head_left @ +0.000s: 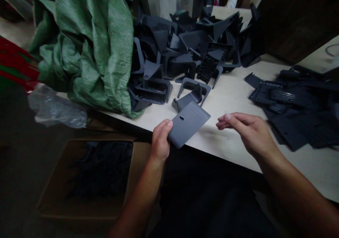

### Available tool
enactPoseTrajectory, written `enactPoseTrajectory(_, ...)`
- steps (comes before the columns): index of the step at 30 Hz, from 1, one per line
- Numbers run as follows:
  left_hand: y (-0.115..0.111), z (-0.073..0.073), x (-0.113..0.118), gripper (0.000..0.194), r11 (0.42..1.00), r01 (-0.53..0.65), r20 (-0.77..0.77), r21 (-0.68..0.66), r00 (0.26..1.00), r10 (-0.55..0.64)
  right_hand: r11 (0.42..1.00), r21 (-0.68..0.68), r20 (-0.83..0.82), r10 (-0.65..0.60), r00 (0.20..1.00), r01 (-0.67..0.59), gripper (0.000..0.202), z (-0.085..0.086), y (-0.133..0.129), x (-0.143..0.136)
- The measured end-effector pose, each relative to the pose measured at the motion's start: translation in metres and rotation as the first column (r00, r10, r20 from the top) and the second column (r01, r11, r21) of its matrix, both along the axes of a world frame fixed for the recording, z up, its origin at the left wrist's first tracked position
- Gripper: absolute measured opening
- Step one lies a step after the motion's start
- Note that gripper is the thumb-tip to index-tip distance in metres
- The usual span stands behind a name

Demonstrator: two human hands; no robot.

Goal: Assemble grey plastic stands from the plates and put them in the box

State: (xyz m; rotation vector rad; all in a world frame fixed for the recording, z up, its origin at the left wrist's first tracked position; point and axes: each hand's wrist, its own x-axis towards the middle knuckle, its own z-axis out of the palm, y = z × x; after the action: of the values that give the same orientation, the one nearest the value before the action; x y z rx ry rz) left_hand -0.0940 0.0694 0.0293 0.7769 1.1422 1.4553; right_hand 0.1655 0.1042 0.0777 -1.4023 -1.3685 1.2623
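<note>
My left hand (pixel 161 139) grips a flat grey plastic plate (pixel 189 125) by its left edge, thumb on top. The plate has a small dark keyhole slot and is tilted over the table's front edge. My right hand (pixel 241 126) is held to the right of the plate, apart from it, with thumb and fingertips pressed together; whether anything small is between them cannot be seen. Just behind the plate lies a grey bracket (pixel 194 86) at the front of a heap of similar dark parts (pixel 185 47).
A green woven sack (pixel 90 54) stands at the left on the pale table (pixel 227 100). More flat dark plates (pixel 299 103) are piled at the right. An open cardboard box (pixel 140 160) of dark parts is below left; a large dark box (pixel 293 22) stands back right.
</note>
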Motion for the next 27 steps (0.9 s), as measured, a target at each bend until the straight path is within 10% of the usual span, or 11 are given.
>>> enactPoseTrajectory(5,-0.013,-0.004,0.006,0.033,0.968,0.25,-0.043,-0.011,0.967,-0.251,0.924,-0.315,-0.343,0.101,0.934,-0.215,0.049,-0.011,-0.014,-0.018)
enactPoseTrajectory(9,-0.009,-0.002,0.01,0.041,0.951,0.306,0.082,-0.054,0.95,-0.301,0.936,-0.196,-0.383,0.202,0.902,-0.293,0.04,-0.008,-0.017,-0.027)
enactPoseTrajectory(14,0.012,0.016,0.024,0.058,0.892,0.423,0.474,-0.162,0.826,-0.305,0.81,0.002,-0.062,0.585,0.809,-0.586,0.031,-0.001,-0.027,-0.038)
enactPoseTrajectory(19,0.01,0.032,0.043,0.021,0.954,0.277,0.529,-0.113,0.83,-0.178,0.889,0.093,-0.186,0.458,0.869,-0.449,0.027,-0.008,-0.044,-0.059)
enactPoseTrajectory(27,0.001,0.034,0.041,0.023,0.982,0.147,0.431,-0.117,0.898,-0.083,0.922,0.161,-0.149,0.376,0.915,-0.352,0.03,-0.016,-0.047,-0.071)
